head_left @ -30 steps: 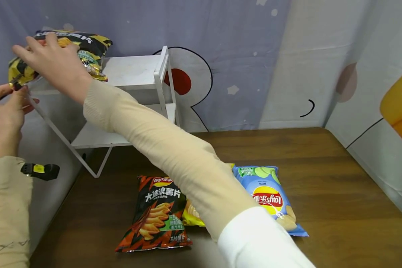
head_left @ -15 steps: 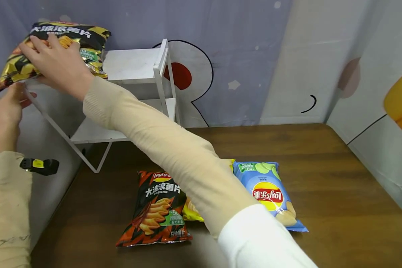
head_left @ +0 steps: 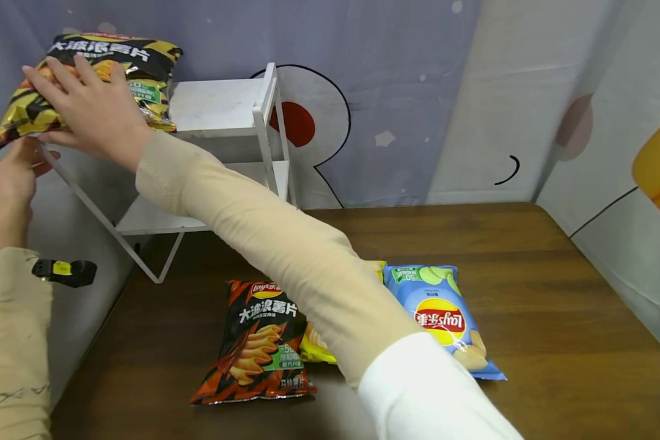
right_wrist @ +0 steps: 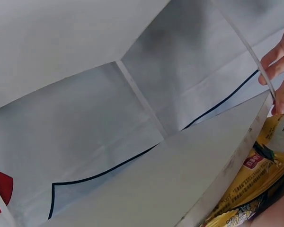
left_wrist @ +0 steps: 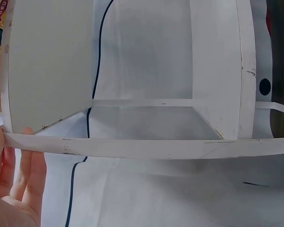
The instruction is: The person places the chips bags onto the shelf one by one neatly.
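In the head view, a black-and-yellow chip bag [head_left: 156, 67] leans at the left end of the white shelf rack's [head_left: 217, 104] top board. My right hand [head_left: 101, 113] lies across the bag's front with its fingers spread and extended, covering part of the print. At the bag's lower left corner, my left hand [head_left: 5, 189] holds the rack's corner bar, with the index finger right at the bag. In the left wrist view, fingers [left_wrist: 33, 175] pass behind the white bar [left_wrist: 156, 148]. The right wrist view catches the bag's yellow back [right_wrist: 246, 184] beside the board's edge.
On the brown table [head_left: 561, 293] lie a black-and-red chip bag [head_left: 264, 342], a yellow chip bag [head_left: 315, 348] partly hidden by the right sleeve, and a blue chip bag [head_left: 429, 305]. Behind the rack hangs a patterned curtain [head_left: 396, 91]. A lower rack board [head_left: 159, 217] sits beneath the top one.
The bag's front has tipped up to face me more, and its lower left corner has shifted left and down. My right fingers have spread flatter. The whole view has shifted slightly.
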Motion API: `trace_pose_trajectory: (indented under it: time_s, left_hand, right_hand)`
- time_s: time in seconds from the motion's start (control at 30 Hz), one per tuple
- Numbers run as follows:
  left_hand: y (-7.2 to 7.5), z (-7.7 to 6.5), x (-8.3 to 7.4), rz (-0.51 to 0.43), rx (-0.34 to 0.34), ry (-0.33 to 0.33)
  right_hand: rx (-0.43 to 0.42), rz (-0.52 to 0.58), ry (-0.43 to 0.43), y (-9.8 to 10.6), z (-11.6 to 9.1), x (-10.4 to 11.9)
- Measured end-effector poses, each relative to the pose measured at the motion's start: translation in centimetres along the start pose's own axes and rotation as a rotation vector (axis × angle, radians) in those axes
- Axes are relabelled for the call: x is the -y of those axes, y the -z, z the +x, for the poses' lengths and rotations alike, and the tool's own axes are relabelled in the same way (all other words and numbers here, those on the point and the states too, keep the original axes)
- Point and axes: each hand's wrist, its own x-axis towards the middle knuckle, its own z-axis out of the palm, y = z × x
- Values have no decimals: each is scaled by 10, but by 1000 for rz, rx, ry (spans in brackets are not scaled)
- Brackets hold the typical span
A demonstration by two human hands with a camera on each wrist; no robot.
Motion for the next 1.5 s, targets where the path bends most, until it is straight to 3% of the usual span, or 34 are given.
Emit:
trace_pose_trajectory:
  time_s: [0.3,0.63,1.07,1.5]
  left_hand:
    - [-2,-3,-5,63,-27,27]
    - [0,0,-1,-12,0,28]
    - [1,-1,0,-16,-9,9]
    - [-1,-4,-3,1,-7,34]
  right_hand:
    - [-57,-14,9,3,-1,0]
    - [-27,-6,-20,13,-8,-13]
    - [-63,17,-52,25,-33,-38]
    - [-73,21,-76,28,-64,-65]
